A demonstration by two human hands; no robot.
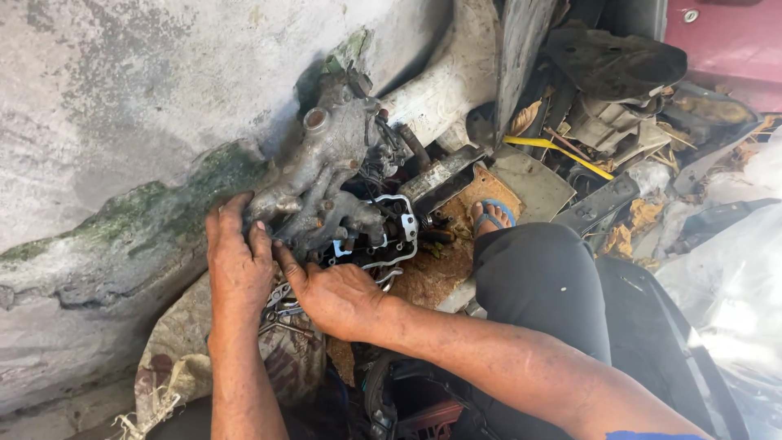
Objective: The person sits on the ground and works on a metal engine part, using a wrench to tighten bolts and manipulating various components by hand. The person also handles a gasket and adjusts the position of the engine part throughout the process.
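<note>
Head view. One grey metal engine part (326, 175), grimy, leaning against the concrete wall (122, 98). One left hand (238, 265), fingers curled onto the part's lower left edge. One right hand (338, 297), thumb pressed to the part's underside; finger closure not discernible. One white gasket (399, 232) just right of the part. One patterned sack (175, 358) beneath. One blue sandal (493, 213), one yellow strip (558, 151) among scrap.

This is looking like a rough outdoor repair yard. A dirty metal engine part (326, 175) is leaning on a mossy grey wall (122, 122). Old black scrap pieces (615, 61), dry leaves and a worn sack (175, 358) are lying all over the ground.
</note>
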